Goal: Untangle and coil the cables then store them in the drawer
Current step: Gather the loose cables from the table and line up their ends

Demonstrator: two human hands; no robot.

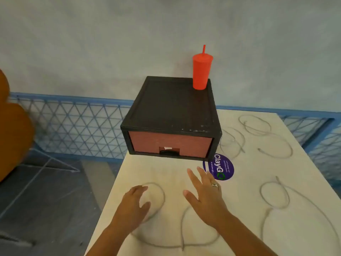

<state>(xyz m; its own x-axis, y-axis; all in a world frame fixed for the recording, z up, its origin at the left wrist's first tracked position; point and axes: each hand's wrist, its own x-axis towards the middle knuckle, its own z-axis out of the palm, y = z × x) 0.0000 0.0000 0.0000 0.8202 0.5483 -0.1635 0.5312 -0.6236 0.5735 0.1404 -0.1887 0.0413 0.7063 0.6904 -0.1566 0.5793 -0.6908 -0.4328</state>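
Left hand (136, 202) loosely curled, right hand (204, 196) spread, both empty above near cable (163, 197) on surface (166, 172). Advice: find loose end first.

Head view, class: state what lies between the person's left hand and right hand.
Head view: between left hand and right hand runs one arc of a grey cable loop, on otherwise bare table.

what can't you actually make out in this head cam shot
Drawer contents: head view, its red front is shut.
Purple sticker small print: too small, edge hidden by the drawer box.
Grey cable loop: partly under the left hand, blurred; contact unclear.
Brown shape: cut off by the left edge.
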